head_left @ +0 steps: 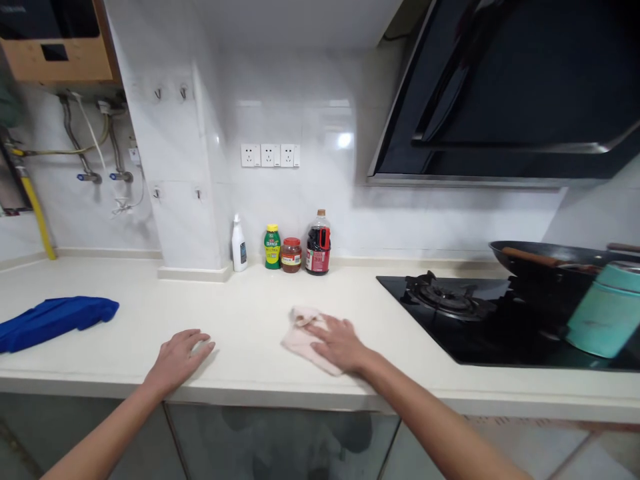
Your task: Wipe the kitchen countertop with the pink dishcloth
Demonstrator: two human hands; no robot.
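Observation:
My right hand (340, 343) presses down on a pale pink cloth (305, 341) on the white countertop (245, 320), holding it under the fingers. Part of the cloth is bunched up beyond the fingertips, and its lower edge spreads out flat toward the counter's front. To the left, my left hand (180, 360) is open and holds nothing. Its fingers are loosely bent, low over the counter near the front edge; whether they touch the surface I cannot tell.
Along the wall stand a white spray bottle (239, 247), a green bottle (273, 248), a red-lidded jar (291, 256) and a dark sauce bottle (319, 247). A blue cloth (60, 320) lies left. At right are a gas stove (470, 340), a wok (545, 273) and a teal container (605, 313).

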